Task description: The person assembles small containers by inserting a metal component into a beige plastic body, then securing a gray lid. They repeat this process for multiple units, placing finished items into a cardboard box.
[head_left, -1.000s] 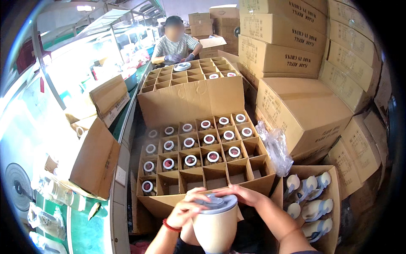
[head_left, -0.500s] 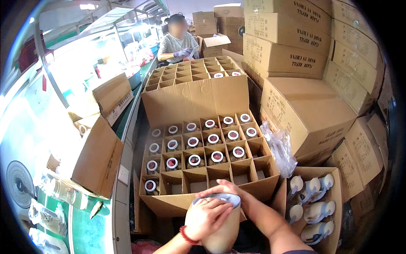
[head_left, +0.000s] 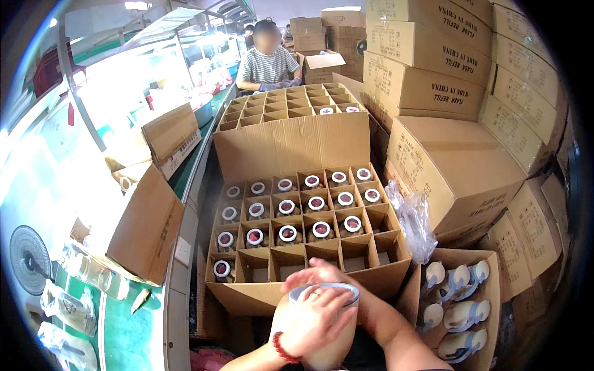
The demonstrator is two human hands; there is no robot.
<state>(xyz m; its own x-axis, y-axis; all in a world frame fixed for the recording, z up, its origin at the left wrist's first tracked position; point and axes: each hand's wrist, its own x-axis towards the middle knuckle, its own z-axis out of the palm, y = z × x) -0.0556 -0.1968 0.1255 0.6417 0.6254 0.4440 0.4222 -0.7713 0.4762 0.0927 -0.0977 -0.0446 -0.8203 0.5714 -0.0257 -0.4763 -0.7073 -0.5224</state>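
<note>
A: Report the position of the flask refill (head_left: 322, 328) and the state of both hands.

B: The cream-coloured flask refill is upright at the lower edge of the view, just in front of the near wall of the divided carton (head_left: 297, 238). The left hand (head_left: 315, 321) is wrapped around its upper body, fingers closed across the rim. The right hand (head_left: 318, 272) lies behind the rim, fingers curved against it; how tightly it is closed cannot be determined.

A: Difference from the earlier frames?

B: One second ago the left hand sat lower on the body and the pale mouth was exposed. It has since moved up and now covers most of the mouth. The refill has stayed at the near wall of the carton.

A: Carton contents?

B: The three far rows hold refills (head_left: 287, 233) with white-ringed mouths. The near row is mostly unfilled, with one refill in its left corner cell.

A: Surroundings?

B: A smaller open box (head_left: 461, 309) of refills lying on their sides sits right of the carton. A clear plastic bag (head_left: 413, 222) hangs over the carton's right edge. Sealed cartons (head_left: 451, 167) are stacked right. A second divided carton (head_left: 291, 105) stands beyond, with a seated person (head_left: 269, 62) behind it.
</note>
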